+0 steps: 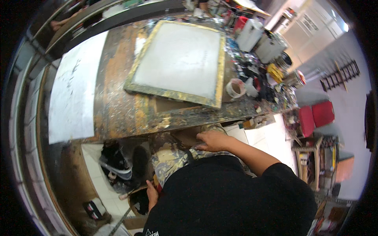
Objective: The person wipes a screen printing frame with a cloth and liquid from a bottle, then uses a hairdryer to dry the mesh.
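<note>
My right hand (212, 141) lies over my lap, its fingers loosely apart above the camouflage-patterned shorts (169, 157). It sits just below the table's near edge. Down by my left side, my left hand (152, 194) is partly covered by my black shirt; one digit points up, and whether it grips anything is hidden. A pale stick-like piece (125, 195) is close to that hand. On the table in front of me rests a wood-framed screen (183, 59), its frame smeared with yellow and dark paint and its mesh whitish grey.
A large white sheet (76, 90) covers the left of the paint-stained wooden table (118, 74). Cans, bottles and a small white tub (235, 88) crowd its right end. Red chairs (315, 118) stand farther right. Below the table at left is a dark plastic-wrapped bundle (116, 161).
</note>
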